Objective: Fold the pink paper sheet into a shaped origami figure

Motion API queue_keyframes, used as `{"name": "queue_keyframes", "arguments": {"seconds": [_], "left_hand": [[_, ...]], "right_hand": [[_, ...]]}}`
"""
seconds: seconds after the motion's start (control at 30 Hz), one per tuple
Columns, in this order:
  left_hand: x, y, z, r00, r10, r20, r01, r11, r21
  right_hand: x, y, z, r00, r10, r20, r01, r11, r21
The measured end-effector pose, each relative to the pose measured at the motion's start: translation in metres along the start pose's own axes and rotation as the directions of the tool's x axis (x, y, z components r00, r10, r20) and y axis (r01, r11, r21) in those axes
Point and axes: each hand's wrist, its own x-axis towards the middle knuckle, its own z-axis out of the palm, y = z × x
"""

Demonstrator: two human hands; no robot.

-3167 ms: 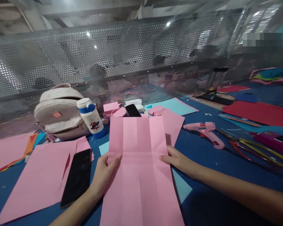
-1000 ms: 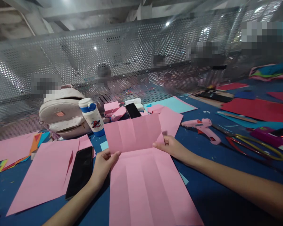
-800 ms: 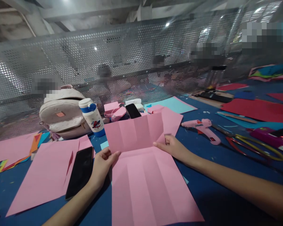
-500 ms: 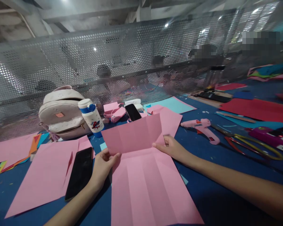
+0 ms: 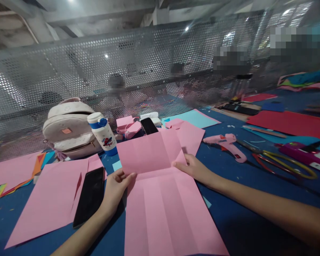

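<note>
A large pink paper sheet [image 5: 160, 202] with several lengthwise creases and one crosswise fold is held before me, its far part tilted up. My left hand [image 5: 117, 187] pinches the left edge near the crosswise fold, thumb on top. On the right edge my right hand [image 5: 194, 167] grips the sheet at the same fold, its thumb on the face and the other fingers partly hidden behind. A black phone [image 5: 90, 193] lies beside my left wrist, partly on another pink sheet [image 5: 49, 199]. To the right of my right hand lies a pink glue gun [image 5: 228, 144].
Scissors [image 5: 285, 163] with red and yellow handles lie at right, near a purple-and-white device [image 5: 304, 154]. A white bottle [image 5: 103, 133] and a pale backpack [image 5: 69, 129] stand at left. Behind the blue table, a perforated metal panel [image 5: 149, 64] rises; blurred people show beyond it.
The far flap of the pink sheet tilts slightly back, showing more of its face. Both hands keep their hold at the fold. The whole view has shifted very slightly.
</note>
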Motion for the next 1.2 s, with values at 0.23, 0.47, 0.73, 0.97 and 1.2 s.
{"name": "queue_keyframes", "arguments": {"seconds": [0.23, 0.47, 0.73, 0.97, 1.2], "left_hand": [[0.002, -0.008, -0.003, 0.998, 0.051, -0.028, -0.048, 0.994, 0.1], [0.001, -0.012, -0.002, 0.997, 0.068, 0.043, -0.072, 0.991, 0.117], [-0.003, -0.009, 0.0, 0.991, 0.105, 0.08, -0.116, 0.983, 0.143], [-0.005, -0.008, 0.001, 0.99, 0.133, 0.053, -0.139, 0.982, 0.126], [-0.003, -0.009, 0.001, 0.987, 0.142, 0.078, -0.148, 0.986, 0.074]], "right_hand": [[-0.002, -0.007, 0.0, 1.0, -0.009, 0.027, 0.01, 0.999, -0.034], [-0.007, -0.005, 0.002, 0.997, -0.029, -0.067, 0.025, 0.998, -0.059], [-0.009, -0.007, 0.004, 0.985, -0.004, -0.17, -0.019, 0.991, -0.133], [-0.006, -0.002, 0.002, 0.984, 0.011, -0.176, -0.032, 0.992, -0.121], [-0.003, 0.0, 0.002, 0.983, 0.0, -0.184, -0.036, 0.981, -0.191]]}}
